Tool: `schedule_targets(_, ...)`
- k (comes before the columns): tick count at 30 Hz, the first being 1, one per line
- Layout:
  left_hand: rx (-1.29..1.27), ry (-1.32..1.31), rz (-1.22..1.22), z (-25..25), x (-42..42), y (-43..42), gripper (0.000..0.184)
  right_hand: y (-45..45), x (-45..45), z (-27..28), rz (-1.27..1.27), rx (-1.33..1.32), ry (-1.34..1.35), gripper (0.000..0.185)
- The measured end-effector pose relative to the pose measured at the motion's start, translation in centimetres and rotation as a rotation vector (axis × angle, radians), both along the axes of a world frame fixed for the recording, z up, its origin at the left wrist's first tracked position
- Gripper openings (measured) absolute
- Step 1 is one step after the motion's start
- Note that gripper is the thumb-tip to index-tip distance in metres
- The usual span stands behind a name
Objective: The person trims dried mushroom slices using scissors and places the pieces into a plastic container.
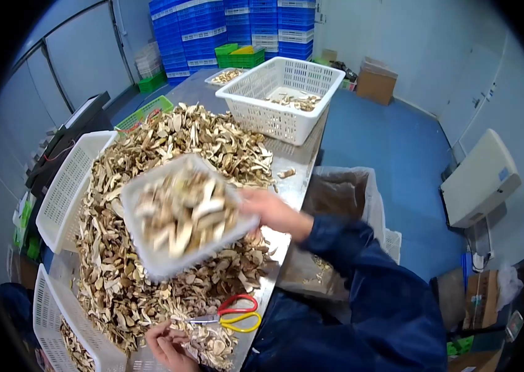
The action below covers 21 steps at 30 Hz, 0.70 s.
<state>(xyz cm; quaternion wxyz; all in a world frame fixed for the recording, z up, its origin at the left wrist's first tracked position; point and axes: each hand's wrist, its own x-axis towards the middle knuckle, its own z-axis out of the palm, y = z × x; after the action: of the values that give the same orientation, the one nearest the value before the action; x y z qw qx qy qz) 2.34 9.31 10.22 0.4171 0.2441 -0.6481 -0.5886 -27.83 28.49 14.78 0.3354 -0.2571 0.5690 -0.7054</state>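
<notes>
My right hand grips the right edge of a small white plastic basket, tilted and blurred by motion. Sliced dried mushrooms lie inside it. Beneath the basket spreads a big heap of similar mushroom slices on the metal table. Low in the view, my left hand rests at the near edge of the heap, its fingers loosely bent and apart, with nothing visible in them. Just right of it, scissors with one red and one yellow handle lie on the slices.
A large white crate with some slices stands at the table's far end. White baskets line the left side. A lined bin stands on the floor beside the table's right edge. Blue crates are stacked behind.
</notes>
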Motion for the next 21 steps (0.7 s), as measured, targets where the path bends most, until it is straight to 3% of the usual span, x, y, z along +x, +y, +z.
schedule_targets(2,-0.03,0.021,0.025,-2.3,1.5,-1.1,0.025,1.3,-6.2,3.3,-0.094,-0.003,0.024,0.039)
schedule_targets(4,-0.185,-0.318,0.059,-3.7,4.8,-1.5,0.032,2.7,-13.0,5.1,-0.301,-0.088,-0.002,0.027)
schedule_targets(5,-0.582,-0.524,0.174,-3.8,5.5,-1.0,0.023,3.2,-16.3,5.9,-0.446,-0.093,-0.054,0.023)
schedule_targets(6,-0.06,-0.388,0.177,-2.8,5.5,0.0,0.023,3.9,-20.9,6.0,-0.442,-0.102,-0.089,0.021)
schedule_targets(7,0.043,-0.361,0.242,-1.0,5.2,1.3,0.023,4.7,-26.0,4.8,-0.468,-0.212,-0.289,0.022)
schedule_targets(8,0.145,-0.333,0.304,0.1,4.7,2.0,0.024,5.4,-28.5,5.2,-0.328,-0.381,-0.501,0.03)
schedule_targets(10,0.166,-0.298,0.272,-3.1,7.3,0.8,0.026,6.1,-30.6,4.9,-0.374,-0.569,-0.708,0.051)
schedule_targets(13,0.124,-0.31,0.338,-3.9,8.3,0.9,0.026,5.4,-33.5,2.8,-0.512,-0.762,-0.85,0.052)
schedule_targets(16,0.095,-0.315,0.363,-3.9,8.5,0.5,0.023,4.2,-33.0,2.6,-0.424,-0.854,-0.916,0.044)
schedule_targets(19,0.118,-0.275,0.258,-5.6,7.9,-0.7,0.025,0.2,-28.2,4.3,-0.315,-0.69,-0.659,0.036)
schedule_targets(20,0.161,-0.304,0.205,-5.7,7.3,-0.8,0.025,-1.8,-24.0,5.5,-0.289,-0.487,-0.38,0.034)
schedule_targets(21,0.207,-0.334,0.152,-5.4,6.2,-0.7,0.024,-3.2,-20.8,5.4,-0.192,-0.443,-0.368,0.032)
